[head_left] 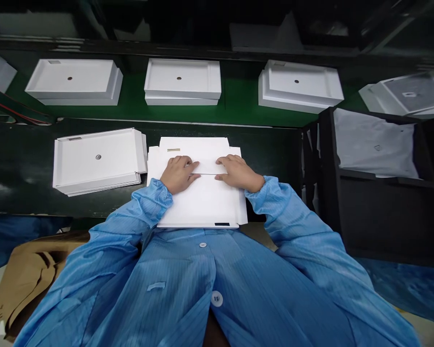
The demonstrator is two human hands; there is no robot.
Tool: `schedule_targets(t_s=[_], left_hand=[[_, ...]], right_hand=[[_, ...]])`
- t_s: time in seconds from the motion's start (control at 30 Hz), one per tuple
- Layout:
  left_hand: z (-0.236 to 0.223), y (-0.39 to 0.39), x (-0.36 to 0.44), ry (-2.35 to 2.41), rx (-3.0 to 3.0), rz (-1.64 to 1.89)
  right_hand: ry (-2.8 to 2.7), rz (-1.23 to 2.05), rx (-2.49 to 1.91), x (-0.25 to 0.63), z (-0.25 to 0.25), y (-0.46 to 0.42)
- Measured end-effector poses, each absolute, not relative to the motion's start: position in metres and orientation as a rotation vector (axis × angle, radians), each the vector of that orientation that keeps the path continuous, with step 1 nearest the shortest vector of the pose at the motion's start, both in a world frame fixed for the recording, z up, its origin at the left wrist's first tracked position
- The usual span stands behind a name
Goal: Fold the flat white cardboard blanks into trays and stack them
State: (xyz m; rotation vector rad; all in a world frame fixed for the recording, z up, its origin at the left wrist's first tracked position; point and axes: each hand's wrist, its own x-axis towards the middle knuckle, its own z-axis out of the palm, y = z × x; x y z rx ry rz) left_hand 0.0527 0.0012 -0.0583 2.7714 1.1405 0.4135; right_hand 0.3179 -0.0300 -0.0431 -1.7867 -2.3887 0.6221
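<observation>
A white cardboard box blank point(206, 205) lies opened out in front of me, its near edge against my blue coat. Short tabs stick out at its corners, and a crease runs across its middle. At the left end of this crease is my left hand point(179, 174), fingers curled, with thumb and forefinger on either side of the fold. My right hand point(238, 173) mirrors it at the right end, thumb below the crease and bent fingers above. Both hands appear to pinch the raised fold; the fingertips partly cover it. Beside the blank, to the left, is a stack of white trays point(97, 168).
Along the green belt point(238, 103) at the back sit several stacked white boxes point(183, 79). A black bin point(383, 207) holding grey-white wrapped sheets point(378, 142) stands at the right. Brown paper point(32, 270) is at lower left.
</observation>
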Motion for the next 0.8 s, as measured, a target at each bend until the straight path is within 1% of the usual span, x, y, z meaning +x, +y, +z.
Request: schedule_targets(t_s=[0.2, 0.37, 0.63, 0.8], left_hand=[[-0.057, -0.001, 0.052, 1.111, 2.833, 0.418], [-0.060, -0.003, 0.052, 1.118, 2.880, 0.397], [-0.059, -0.003, 0.053, 1.095, 2.902, 0.377], [-0.057, -0.003, 0.052, 1.087, 2.906, 0.344]], right_hand=[[-2.396, 0.442, -1.661, 0.313, -0.043, -0.043], [-2.439, 0.330, -1.652, 0.308, -0.048, -0.050], [-2.426, 0.356, -1.595, 0.309, -0.053, -0.050], [-2.466, 0.375, -1.600, 0.309, -0.047, -0.049]])
